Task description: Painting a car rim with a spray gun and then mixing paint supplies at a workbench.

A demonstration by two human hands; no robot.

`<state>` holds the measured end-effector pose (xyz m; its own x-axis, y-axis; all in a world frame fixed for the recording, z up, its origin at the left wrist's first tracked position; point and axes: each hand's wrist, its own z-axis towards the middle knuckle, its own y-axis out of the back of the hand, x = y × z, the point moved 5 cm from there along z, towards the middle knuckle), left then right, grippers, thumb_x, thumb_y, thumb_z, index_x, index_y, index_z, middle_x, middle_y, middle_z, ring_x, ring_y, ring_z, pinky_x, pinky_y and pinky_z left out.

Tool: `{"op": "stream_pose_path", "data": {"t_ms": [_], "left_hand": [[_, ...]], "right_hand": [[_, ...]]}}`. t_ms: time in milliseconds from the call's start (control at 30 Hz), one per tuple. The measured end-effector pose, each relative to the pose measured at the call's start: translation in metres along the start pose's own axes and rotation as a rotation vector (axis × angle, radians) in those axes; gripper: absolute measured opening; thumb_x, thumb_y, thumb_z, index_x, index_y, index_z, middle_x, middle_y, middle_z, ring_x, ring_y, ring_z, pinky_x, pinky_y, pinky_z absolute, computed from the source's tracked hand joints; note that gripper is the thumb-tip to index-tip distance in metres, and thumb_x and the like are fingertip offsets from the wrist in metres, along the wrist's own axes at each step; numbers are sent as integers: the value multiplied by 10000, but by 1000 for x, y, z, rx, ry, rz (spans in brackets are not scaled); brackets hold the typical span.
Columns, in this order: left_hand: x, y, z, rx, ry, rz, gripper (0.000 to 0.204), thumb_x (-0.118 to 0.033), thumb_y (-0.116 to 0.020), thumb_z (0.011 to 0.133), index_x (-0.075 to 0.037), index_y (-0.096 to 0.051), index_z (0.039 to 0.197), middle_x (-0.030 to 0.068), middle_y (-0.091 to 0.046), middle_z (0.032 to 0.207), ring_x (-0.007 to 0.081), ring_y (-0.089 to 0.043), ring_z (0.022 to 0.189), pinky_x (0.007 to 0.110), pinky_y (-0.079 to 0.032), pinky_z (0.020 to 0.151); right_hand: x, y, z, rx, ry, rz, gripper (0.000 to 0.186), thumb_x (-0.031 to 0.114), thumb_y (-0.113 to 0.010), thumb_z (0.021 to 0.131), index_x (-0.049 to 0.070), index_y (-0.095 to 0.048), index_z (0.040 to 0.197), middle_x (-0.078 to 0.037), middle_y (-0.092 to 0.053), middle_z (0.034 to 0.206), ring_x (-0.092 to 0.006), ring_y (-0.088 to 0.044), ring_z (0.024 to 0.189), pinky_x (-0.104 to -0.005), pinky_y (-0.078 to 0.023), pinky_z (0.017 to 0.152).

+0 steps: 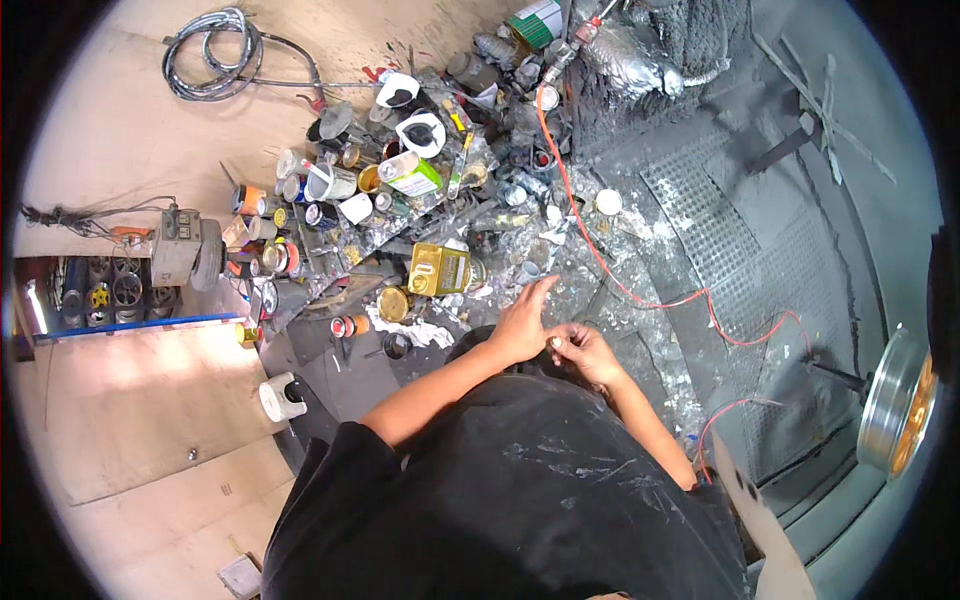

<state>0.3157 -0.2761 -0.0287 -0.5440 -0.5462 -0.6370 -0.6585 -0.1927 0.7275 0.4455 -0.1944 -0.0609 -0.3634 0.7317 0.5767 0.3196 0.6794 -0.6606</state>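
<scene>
My left hand (522, 328) is in front of my body, its fingers stretched out and apart from anything on the floor. Right beside it, my right hand (585, 354) has its thumb and fingers closed in a pinch close to the left palm. Whether something small sits in that pinch is too small to tell. Beyond the left hand stand a gold rectangular can (428, 270) and a small translucent cup (529, 270). A round gold lid or tin (393, 304) and a crumpled white rag (430, 334) lie to the left of my hands.
Many paint cans, cups and bottles crowd a stained bench (370, 237) ahead left. A red hose (640, 298) snakes along the paint-spattered floor at right. A wheel rim (893, 405) stands at far right. A coiled cable (210, 60) and a white container (282, 398) are at left.
</scene>
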Motion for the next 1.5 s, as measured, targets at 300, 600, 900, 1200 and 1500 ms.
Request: {"op": "stream_pose_path", "data": {"t_ms": [300,600,900,1200,1500], "left_hand": [[-42,54,-11,217,18,-1560,1370,-1045,-280,620,-169,-186,1669,150,-412,1601,319,-462,1417,506,-362,1212],[3,143,-99,199,-146,-1755,1442,-1048,-317,557,-196,-56,1691,147,-303,1678,332,-332,1534,517,-289,1258],[67,181,-190,48,-193,-1942,1461,-1063,-291,561,-156,-83,1687,178,-268,1692,339,-288,1558,521,-231,1280],[112,200,-224,31,-372,-2132,1446,-1084,-217,575,-154,-179,1681,197,-306,1675,355,-333,1529,536,-274,1253],[133,208,-236,-44,-352,-2231,1366,-1053,-181,655,-150,-198,1680,193,-406,1626,346,-371,1505,555,-300,1235]], "right_hand": [[104,-109,-16,-112,408,-500,198,97,-727,972,-29,-719,1123,-56,-742,978,-108,-680,878,-296,-545,780],[98,-259,23,52,442,-1173,110,82,-718,918,-7,-670,962,-82,-691,827,-194,-662,696,-345,-528,656],[34,-349,53,155,539,-1339,175,33,-701,902,12,-631,1061,-184,-696,1007,-348,-698,905,-405,-544,791],[-1,-406,59,290,773,-1405,367,31,-742,886,23,-694,1250,-133,-688,1091,-312,-689,1007,-391,-559,862],[-26,-427,68,389,802,-1529,451,43,-766,854,55,-721,1302,-130,-659,1215,-313,-669,1105,-402,-564,920]]}}
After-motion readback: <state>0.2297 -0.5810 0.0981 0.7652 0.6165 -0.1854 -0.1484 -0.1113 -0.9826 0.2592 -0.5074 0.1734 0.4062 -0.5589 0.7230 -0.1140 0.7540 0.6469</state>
